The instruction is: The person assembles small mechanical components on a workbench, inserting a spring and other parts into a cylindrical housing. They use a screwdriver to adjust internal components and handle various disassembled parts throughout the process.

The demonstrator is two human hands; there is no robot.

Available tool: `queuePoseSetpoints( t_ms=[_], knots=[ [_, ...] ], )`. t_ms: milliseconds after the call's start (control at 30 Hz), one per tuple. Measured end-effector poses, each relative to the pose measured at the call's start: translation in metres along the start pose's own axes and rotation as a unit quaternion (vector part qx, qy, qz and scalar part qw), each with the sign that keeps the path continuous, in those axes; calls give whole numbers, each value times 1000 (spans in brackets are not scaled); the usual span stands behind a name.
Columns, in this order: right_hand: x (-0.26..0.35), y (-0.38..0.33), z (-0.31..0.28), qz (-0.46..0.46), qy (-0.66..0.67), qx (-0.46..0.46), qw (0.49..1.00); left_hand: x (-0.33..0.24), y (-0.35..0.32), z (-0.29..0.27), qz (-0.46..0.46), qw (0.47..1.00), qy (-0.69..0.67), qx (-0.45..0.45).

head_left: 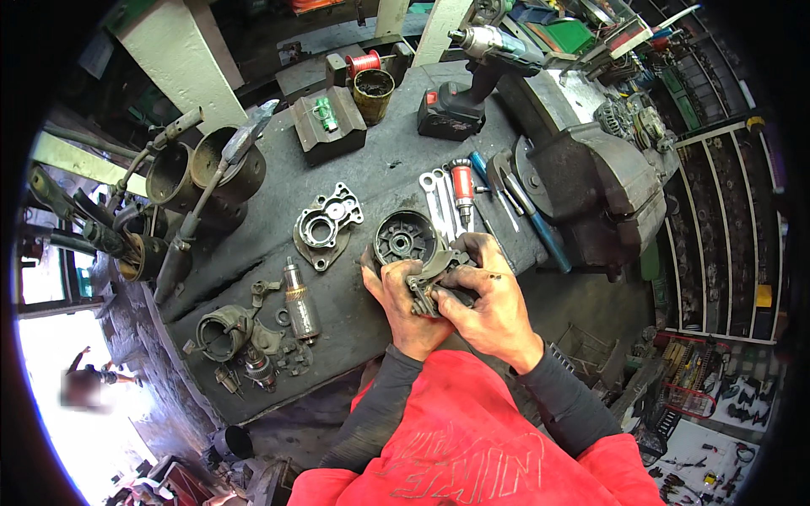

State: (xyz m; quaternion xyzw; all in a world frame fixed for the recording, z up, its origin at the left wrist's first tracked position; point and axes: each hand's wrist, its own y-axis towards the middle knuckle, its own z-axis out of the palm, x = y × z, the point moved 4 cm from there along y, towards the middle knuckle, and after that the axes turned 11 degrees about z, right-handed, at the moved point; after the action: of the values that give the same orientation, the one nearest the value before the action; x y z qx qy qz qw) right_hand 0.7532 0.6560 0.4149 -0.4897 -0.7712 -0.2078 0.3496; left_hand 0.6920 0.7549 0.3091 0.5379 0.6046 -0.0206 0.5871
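A dirty round metal motor housing [403, 239] with a ribbed inside is above the near middle of the bench. My left hand [403, 304] closes round its near side, blackened fingers against the metal. From the right, my right hand [494, 308] grips the bracket-like part [439, 268] at its near edge, thumb and fingers pinched on it. My fingers hide much of the join, and I cannot tell whether bracket and housing are one piece. An open cast cover [329, 223] lies farther left. Nearer me is a motor armature [299, 304] with a copper band.
Left of the armature sit a cylindrical housing [224, 336] and small parts. Wrenches [439, 202], a red-bodied tool [462, 187] and a blue-handled tool [548, 240] lie right. A cordless impact wrench [472, 84] stands behind; a bulky bench grinder-like machine [591, 185] occupies the right.
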Motion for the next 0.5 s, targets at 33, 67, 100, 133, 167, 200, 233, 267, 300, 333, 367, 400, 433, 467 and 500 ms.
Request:
queuePoseSetpoints(
  t_ms=[33, 67, 100, 133, 167, 200, 233, 267, 300, 333, 367, 400, 433, 467, 500],
  knots=[
    [0, 0, 1, -4, -20, -2, 1000, 0, 0, 0, -4, 1000, -7, -5],
    [-1, -1, 3, 6, -16, -5, 1000, 1, 0, 0, -19, 1000, -20, -7],
    [-2, -1, 5, 20, -3, -22, 1000, 0, 1, 0, -9, 1000, -11, -11],
    [-3, -2, 7, 32, 5, -24, 999, 0, 1, 0, -9, 1000, -7, -11],
    [-3, -3, 7, 28, -9, -34, 999, 0, 1, 0, -13, 1000, -11, -14],
    [-4, -3, 5, 23, 0, -40, 999, -1, 2, -1, -6, 1000, -6, -12],
    [-4, -3, 5, 6, -3, -26, 1000, -1, 2, -1, -5, 1000, -8, -12],
    [-4, -3, 4, -7, 6, -28, 1000, -1, 2, -2, -5, 1000, -11, -11],
    [-4, -3, 1, -19, 6, -16, 1000, -1, 3, -2, -2, 1000, -15, -6],
    [-5, -2, 4, -13, -12, 9, 1000, -1, 3, -2, -1, 1000, -17, -4],
    [-5, -3, 3, -7, -12, 7, 1000, -1, 2, -2, -2, 1000, -23, -3],
    [-6, -3, 3, -2, -11, 5, 1000, -1, 2, -1, -5, 1000, -14, -4],
    [-6, -3, 2, 7, -2, -12, 1000, 0, 2, -1, -10, 1000, -10, -6],
    [-6, -3, 1, 19, 6, -29, 999, -1, 1, 0, -17, 1000, -6, -6],
    [-6, -2, 3, 18, -5, -11, 1000, 0, 1, 1, -21, 1000, -6, -5]
  ],
)
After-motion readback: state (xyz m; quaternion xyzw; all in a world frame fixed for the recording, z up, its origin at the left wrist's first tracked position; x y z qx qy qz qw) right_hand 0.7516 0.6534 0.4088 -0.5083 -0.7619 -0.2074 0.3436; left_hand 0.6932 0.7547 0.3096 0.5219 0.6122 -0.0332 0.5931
